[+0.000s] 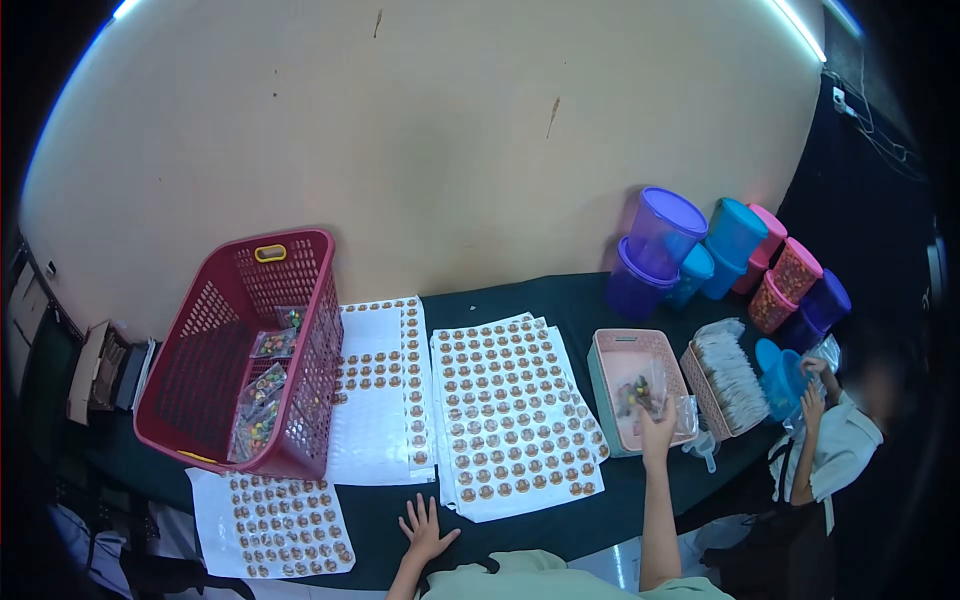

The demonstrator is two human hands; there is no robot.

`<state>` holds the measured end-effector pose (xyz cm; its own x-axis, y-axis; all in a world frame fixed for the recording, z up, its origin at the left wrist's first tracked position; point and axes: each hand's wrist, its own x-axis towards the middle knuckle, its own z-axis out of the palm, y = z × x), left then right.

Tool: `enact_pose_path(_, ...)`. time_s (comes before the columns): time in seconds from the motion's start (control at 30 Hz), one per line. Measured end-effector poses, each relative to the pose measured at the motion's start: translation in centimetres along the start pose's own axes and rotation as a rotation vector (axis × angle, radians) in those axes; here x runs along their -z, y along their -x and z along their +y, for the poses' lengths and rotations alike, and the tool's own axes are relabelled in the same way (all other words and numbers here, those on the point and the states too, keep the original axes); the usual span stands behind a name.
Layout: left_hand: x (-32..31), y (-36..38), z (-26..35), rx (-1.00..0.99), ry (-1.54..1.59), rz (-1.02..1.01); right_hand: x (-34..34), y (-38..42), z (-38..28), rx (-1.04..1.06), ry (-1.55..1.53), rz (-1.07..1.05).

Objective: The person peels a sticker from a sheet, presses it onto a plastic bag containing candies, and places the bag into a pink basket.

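Note:
My left hand [426, 533] rests on the dark green tablecloth with its fingers spread, close to the lower edge of a stack of sticker sheets [505, 410] printed with rows of round brown labels. Over at the right, my right hand [657, 428] reaches into a pink basket [630, 345] and grips a clear plastic packet [636, 395] with small colourful pieces in it. The fingertips are partly hidden by the packet. Several similar filled packets [262, 415] lie inside the large maroon laundry basket [328, 400] on the left.
More label sheets [290, 530] lie beside the maroon basket. A basket of stacked clear packets [728, 375] stands right of the pink one. Lidded tubs [665, 235] line the wall at the back right. A co-worker [835, 440] at the far right handles a packet near a blue tub.

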<state>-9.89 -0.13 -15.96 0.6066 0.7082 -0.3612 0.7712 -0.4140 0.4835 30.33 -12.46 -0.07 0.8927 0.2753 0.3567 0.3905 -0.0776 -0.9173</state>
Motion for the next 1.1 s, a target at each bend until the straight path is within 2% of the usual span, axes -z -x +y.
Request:
enact_pose_path(0.07, 1.2, 0.0, 1.0, 0.048, 0.020, -0.012, -1.7, 2.1, -3.6, 0.068, -0.089, -0.132)
enact_pose_path(0.1, 1.9, 0.0, 1.6, 0.049, 0.016, -0.012, -2.3, 3.4, -4.7, -0.035, -0.156, -0.222)
enact_pose_path(0.17, 3.9, -0.1, 3.4, -0.167, 0.429, 0.263, -4.1, 6.2, -5.6, -0.187, -0.295, -0.362)
enact_pose_path(0.2, 5.7, 0.3, 5.2, -0.161, 0.430, 0.264, -5.1, 7.9, -5.7, -0.238, -0.366, -0.414)
enact_pose_path(0.27, 10.1, 1.7, 9.4, -0.389, 0.337, 0.389, -6.5, 11.1, -6.6, -0.354, -0.484, -0.580)
enact_pose_path(0.33, 12.3, 2.5, 12.1, -0.449, 0.297, 0.387, -7.5, 13.6, -8.2, -0.497, -0.526, -0.693)
enact_pose_path(0.4, 12.5, 2.5, 12.8, -0.498, 0.253, 0.431, -8.3, 15.2, -9.8, -0.482, -0.557, -0.734)
enact_pose_path(0.47, 12.0, 2.2, 12.3, -0.495, 0.539, 0.324, -8.6, 15.7, -11.7, -0.478, -0.660, -0.712)
enact_pose_path(0.5, 12.5, 2.9, 12.8, -0.316, 0.858, 0.172, -8.6, 15.4, -12.6, -0.482, -0.664, -0.718)
enact_pose_path(0.53, 12.8, 3.1, 12.7, -0.309, 0.857, 0.174, -8.7, 15.0, -13.5, -0.478, -0.703, -0.812)
enact_pose_path(0.57, 13.0, 3.2, 12.5, -0.243, 1.236, 0.073, -8.7, 14.7, -13.9, -0.472, -0.742, -0.905)
enact_pose_path(0.6, 13.3, 3.3, 12.4, -0.167, 1.611, -0.036, -8.8, 14.8, -13.3, -0.474, -0.744, -0.909)
enact_pose_path(0.67, 14.4, 4.0, 12.4, -0.094, 1.693, -0.036, -9.3, 15.2, -11.7, -0.217, -0.437, -0.965)
enact_pose_path(0.73, 14.5, 4.1, 11.6, -0.075, 1.852, -0.116, -9.2, 15.6, -12.4, -0.190, -0.361, -0.928)
enact_pose_path(0.8, 14.1, 4.1, 11.1, -0.067, 1.835, -0.110, -8.9, 15.7, -12.5, -0.598, -0.532, -1.220)
enact_pose_path(0.87, 12.7, 4.1, 10.1, -0.066, 1.813, -0.141, -8.6, 15.8, -13.1, -0.628, -0.548, -1.274)
enact_pose_path(1.0, 12.6, 5.5, 12.2, -0.041, 1.760, -0.138, -8.1, 15.6, -13.5, -0.664, -0.618, -1.349)
enact_pose_path(1.1, 13.4, 5.2, 11.7, -0.075, 1.568, -0.141, -7.8, 15.3, -14.2, -0.556, -0.524, -1.332)
